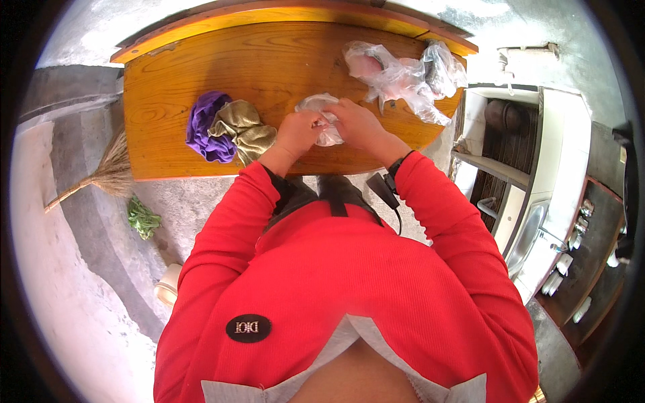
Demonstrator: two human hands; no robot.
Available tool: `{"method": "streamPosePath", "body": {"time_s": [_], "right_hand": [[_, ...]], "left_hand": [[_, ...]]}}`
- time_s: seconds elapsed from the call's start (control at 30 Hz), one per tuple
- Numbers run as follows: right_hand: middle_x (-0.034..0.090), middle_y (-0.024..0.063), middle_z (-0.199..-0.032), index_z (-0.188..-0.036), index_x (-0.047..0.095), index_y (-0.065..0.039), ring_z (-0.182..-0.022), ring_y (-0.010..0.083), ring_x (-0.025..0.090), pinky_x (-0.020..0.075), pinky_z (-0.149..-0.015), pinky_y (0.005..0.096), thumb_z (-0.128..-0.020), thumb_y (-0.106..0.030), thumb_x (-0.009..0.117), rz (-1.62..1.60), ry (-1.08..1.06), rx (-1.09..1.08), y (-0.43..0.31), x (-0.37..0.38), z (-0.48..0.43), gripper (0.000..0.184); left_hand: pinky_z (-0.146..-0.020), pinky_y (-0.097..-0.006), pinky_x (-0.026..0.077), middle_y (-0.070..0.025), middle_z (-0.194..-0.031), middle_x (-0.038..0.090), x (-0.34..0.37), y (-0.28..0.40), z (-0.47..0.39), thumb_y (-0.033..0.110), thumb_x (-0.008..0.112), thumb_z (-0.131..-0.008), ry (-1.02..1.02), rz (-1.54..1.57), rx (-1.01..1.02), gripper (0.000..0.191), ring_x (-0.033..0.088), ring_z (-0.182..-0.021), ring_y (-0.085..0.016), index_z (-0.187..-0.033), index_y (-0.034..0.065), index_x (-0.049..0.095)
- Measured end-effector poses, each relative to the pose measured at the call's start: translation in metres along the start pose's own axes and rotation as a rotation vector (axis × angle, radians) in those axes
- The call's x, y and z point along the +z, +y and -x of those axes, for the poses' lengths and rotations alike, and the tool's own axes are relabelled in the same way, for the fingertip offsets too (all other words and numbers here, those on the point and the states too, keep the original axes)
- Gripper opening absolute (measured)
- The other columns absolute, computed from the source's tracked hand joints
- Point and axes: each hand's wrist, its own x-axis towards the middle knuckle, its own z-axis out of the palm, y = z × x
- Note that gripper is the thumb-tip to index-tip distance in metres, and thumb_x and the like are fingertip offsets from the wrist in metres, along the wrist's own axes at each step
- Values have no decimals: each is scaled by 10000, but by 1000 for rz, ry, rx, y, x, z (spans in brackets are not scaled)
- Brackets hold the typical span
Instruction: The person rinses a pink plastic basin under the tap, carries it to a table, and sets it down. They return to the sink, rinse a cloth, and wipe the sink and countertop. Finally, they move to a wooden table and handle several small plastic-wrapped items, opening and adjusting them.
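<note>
Both hands meet over a small clear plastic bag (330,137) near the front edge of the wooden table (282,60). My left hand (300,132) pinches the bag from its left side. On the bag's right side, my right hand (359,123) has its fingers closed on the plastic. What the bag holds cannot be made out. A crumpled purple cloth (207,128) lies left of my hands, and a tan cloth (244,128) partly overlaps it. More clear plastic bags (398,78), with something pinkish inside, rest at the table's back right.
A straw broom (113,169) leans by the table's left end. Green leaves (143,217) and a pale bucket (169,284) are on the floor at the left. To the right stand a tiled counter with a metal sink (528,237) and a shelf holding dishes (553,283).
</note>
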Motion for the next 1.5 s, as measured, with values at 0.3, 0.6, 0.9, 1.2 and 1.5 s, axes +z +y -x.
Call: {"method": "streamPosePath", "body": {"time_s": [0.3, 0.6, 0.9, 1.2, 1.5], "right_hand": [[616, 170, -776, -794, 603, -42, -766, 349, 593, 466, -662, 426, -805, -213, 541, -109, -255, 226, 18, 3, 5, 182], [625, 155, -800, -813, 632, -69, -772, 345, 593, 471, -670, 420, -774, -180, 566, -208, -66, 184, 4, 12, 21, 135], [624, 121, -778, -779, 638, -98, -798, 336, 580, 464, -674, 444, -751, -181, 593, -83, 12, 29, 27, 24, 9, 99], [634, 111, -793, -789, 634, -112, -813, 332, 587, 466, -690, 437, -760, -172, 587, -78, 1, 105, 34, 20, 2, 81], [612, 50, -808, -812, 638, -149, -827, 280, 581, 444, -671, 431, -724, -166, 615, 55, -7, -131, 39, 27, -12, 93]], "left_hand": [[-589, -323, 452, -125, -696, 580, -17, -5, -16, 190, 723, -703, -70, 62, -151, 266, 561, -631, -229, -838, 15, 573], [-608, -299, 443, -74, -715, 578, 1, -11, -15, 101, 661, -710, -105, 381, -303, 153, 548, -680, -160, -796, 30, 555], [-659, -365, 456, -115, -794, 580, 4, 18, -3, 57, 602, -708, 77, -75, 87, 149, 566, -748, -296, -850, 80, 565], [-676, -370, 443, -68, -806, 571, 1, 14, -6, 94, 575, -686, 244, -391, 506, 119, 543, -763, -264, -804, 81, 568], [-696, -349, 427, -46, -801, 538, 0, 6, -7, 130, 563, -683, 173, -421, 674, 98, 532, -755, -232, -773, 97, 544]]}}
